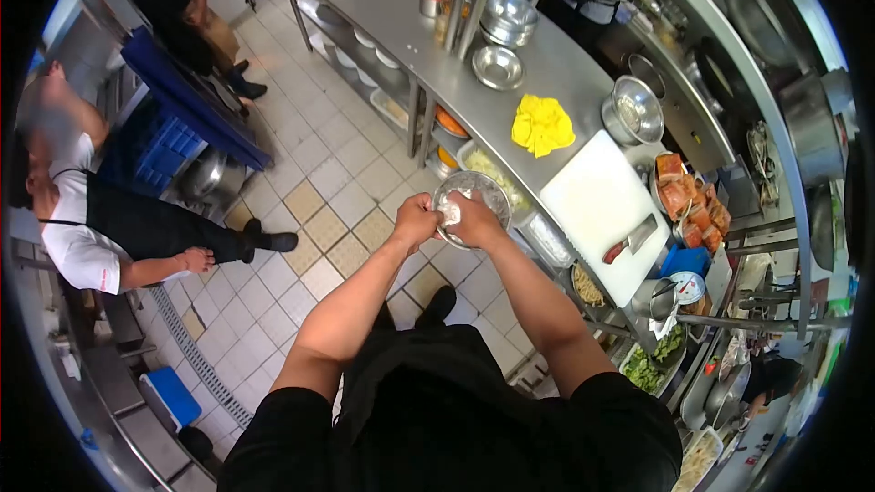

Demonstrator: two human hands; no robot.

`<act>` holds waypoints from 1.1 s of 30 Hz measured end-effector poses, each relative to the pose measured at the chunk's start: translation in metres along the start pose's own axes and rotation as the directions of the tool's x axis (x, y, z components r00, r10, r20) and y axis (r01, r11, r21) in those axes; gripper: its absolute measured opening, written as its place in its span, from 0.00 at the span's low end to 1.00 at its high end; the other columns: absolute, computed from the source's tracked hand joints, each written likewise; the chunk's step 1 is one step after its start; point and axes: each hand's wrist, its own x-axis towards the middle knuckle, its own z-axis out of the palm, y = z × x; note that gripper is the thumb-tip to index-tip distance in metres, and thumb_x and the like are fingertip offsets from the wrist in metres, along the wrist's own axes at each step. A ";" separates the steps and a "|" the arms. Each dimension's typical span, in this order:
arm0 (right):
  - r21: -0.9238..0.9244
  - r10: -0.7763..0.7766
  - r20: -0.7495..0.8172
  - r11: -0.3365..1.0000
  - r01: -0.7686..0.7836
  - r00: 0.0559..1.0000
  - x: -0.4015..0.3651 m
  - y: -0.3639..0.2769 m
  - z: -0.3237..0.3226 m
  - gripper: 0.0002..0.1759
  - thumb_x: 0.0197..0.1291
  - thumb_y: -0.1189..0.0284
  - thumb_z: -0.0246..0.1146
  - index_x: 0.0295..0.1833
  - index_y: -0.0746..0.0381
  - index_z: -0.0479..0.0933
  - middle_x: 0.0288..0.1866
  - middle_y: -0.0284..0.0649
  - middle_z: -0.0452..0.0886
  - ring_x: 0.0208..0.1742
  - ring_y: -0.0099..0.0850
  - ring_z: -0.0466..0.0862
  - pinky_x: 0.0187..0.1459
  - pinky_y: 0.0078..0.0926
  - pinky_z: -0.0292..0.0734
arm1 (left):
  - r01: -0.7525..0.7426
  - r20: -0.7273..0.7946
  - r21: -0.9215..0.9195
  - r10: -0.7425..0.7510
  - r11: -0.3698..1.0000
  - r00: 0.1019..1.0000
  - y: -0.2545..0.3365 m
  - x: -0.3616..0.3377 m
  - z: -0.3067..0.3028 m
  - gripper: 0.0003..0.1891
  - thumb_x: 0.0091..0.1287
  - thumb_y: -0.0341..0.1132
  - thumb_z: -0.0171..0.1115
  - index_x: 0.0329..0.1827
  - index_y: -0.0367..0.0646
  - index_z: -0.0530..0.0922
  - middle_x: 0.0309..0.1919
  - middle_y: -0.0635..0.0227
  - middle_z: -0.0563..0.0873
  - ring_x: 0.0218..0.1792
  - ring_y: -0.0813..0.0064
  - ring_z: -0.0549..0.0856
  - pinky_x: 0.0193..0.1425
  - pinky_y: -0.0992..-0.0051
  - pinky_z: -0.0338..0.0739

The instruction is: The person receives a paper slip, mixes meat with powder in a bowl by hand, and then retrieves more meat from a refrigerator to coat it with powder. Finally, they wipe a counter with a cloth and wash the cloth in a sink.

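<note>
In front of my body a round metal bowl is held in the air above the tiled floor. My left hand is closed on the bowl's left rim. My right hand reaches into the bowl with its fingers curled together. A small white, floury-looking lump shows at the fingers of my right hand; its kind cannot be made out. Whitish matter lines the inside of the bowl.
On the steel counter to the right lie a yellow cloth, a white cutting board with a knife, and metal bowls. Browned meat chunks stand beyond. A person in a dark apron is at left.
</note>
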 end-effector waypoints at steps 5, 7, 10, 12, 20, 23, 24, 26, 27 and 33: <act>-0.041 -0.167 -0.259 0.986 0.162 0.951 0.017 0.002 -0.018 0.30 0.49 0.82 0.66 0.62 0.56 0.78 0.59 0.56 0.77 0.56 0.56 0.81 0.57 0.44 0.78 | -0.042 0.029 -0.010 0.042 0.999 0.999 0.029 -0.007 -0.022 0.13 0.59 0.20 0.64 0.25 0.43 0.68 0.25 0.68 0.78 0.24 0.75 0.83 0.25 0.70 0.87; -0.102 -0.110 -0.338 0.992 0.080 0.935 -0.002 -0.031 -0.033 0.31 0.49 0.82 0.66 0.63 0.56 0.77 0.58 0.56 0.79 0.58 0.54 0.81 0.57 0.43 0.78 | -0.085 0.037 -0.010 0.085 0.996 0.996 0.029 -0.004 -0.023 0.12 0.58 0.21 0.64 0.24 0.43 0.68 0.24 0.67 0.79 0.24 0.76 0.83 0.24 0.70 0.87; -0.268 -0.077 -0.416 0.963 -0.042 0.906 -0.003 -0.046 -0.034 0.35 0.50 0.81 0.66 0.67 0.55 0.75 0.61 0.55 0.80 0.60 0.50 0.81 0.59 0.40 0.78 | -0.101 0.011 -0.051 0.102 0.994 0.995 0.039 0.006 -0.024 0.12 0.58 0.21 0.64 0.24 0.42 0.68 0.25 0.67 0.79 0.24 0.75 0.83 0.25 0.69 0.87; -0.062 -0.174 0.049 0.982 0.177 0.984 0.005 -0.040 -0.060 0.41 0.51 0.74 0.69 0.74 0.51 0.68 0.74 0.59 0.67 0.67 0.53 0.77 0.67 0.39 0.73 | -0.084 -0.023 0.047 0.085 0.995 0.996 0.045 0.003 -0.033 0.08 0.59 0.20 0.64 0.30 0.41 0.74 0.28 0.69 0.80 0.27 0.75 0.84 0.28 0.70 0.88; -0.277 -0.333 0.137 0.892 0.359 0.933 0.010 -0.038 -0.029 0.32 0.48 0.74 0.70 0.63 0.52 0.77 0.57 0.57 0.80 0.58 0.55 0.81 0.59 0.44 0.77 | -0.035 0.157 0.025 0.031 0.999 0.987 0.050 -0.015 -0.060 0.06 0.59 0.21 0.65 0.33 0.41 0.77 0.29 0.70 0.82 0.28 0.75 0.84 0.29 0.71 0.88; -0.269 -0.277 -0.065 0.930 0.250 0.959 0.002 -0.048 -0.027 0.27 0.50 0.77 0.66 0.59 0.53 0.78 0.56 0.54 0.81 0.53 0.56 0.83 0.54 0.47 0.79 | -0.021 0.144 -0.046 0.027 0.999 0.989 0.031 -0.018 -0.059 0.06 0.57 0.21 0.65 0.31 0.41 0.76 0.28 0.69 0.81 0.27 0.75 0.84 0.28 0.71 0.87; -0.288 -0.182 -0.189 0.950 0.123 0.965 -0.006 -0.058 -0.030 0.26 0.50 0.78 0.65 0.59 0.53 0.78 0.57 0.54 0.81 0.52 0.56 0.83 0.53 0.48 0.79 | -0.038 0.129 -0.097 0.050 0.995 0.990 0.024 -0.018 -0.055 0.06 0.55 0.21 0.65 0.29 0.41 0.76 0.27 0.69 0.81 0.27 0.75 0.84 0.26 0.71 0.86; -0.284 -0.071 -0.225 0.959 0.004 0.972 -0.017 -0.072 -0.022 0.29 0.52 0.77 0.64 0.63 0.54 0.77 0.60 0.55 0.80 0.56 0.56 0.83 0.57 0.46 0.79 | -0.032 0.118 -0.106 0.044 0.994 0.992 0.038 -0.026 -0.053 0.06 0.55 0.21 0.64 0.29 0.40 0.75 0.27 0.68 0.81 0.27 0.75 0.84 0.26 0.71 0.86; -0.351 -0.101 -0.195 0.936 0.027 0.976 -0.015 -0.066 -0.014 0.33 0.52 0.76 0.65 0.67 0.54 0.74 0.61 0.54 0.80 0.59 0.53 0.82 0.59 0.43 0.78 | -0.067 0.081 -0.062 0.072 0.996 0.994 0.045 -0.028 -0.053 0.06 0.55 0.21 0.64 0.28 0.40 0.75 0.27 0.68 0.81 0.26 0.75 0.84 0.26 0.71 0.86; -0.269 -0.046 0.112 0.960 0.075 0.993 -0.014 -0.090 -0.077 0.42 0.47 0.62 0.75 0.71 0.55 0.72 0.65 0.55 0.77 0.66 0.48 0.78 0.65 0.38 0.75 | -0.097 0.128 -0.001 0.096 0.995 0.987 0.057 -0.020 -0.069 0.07 0.56 0.21 0.64 0.28 0.41 0.74 0.27 0.69 0.81 0.26 0.74 0.84 0.25 0.71 0.86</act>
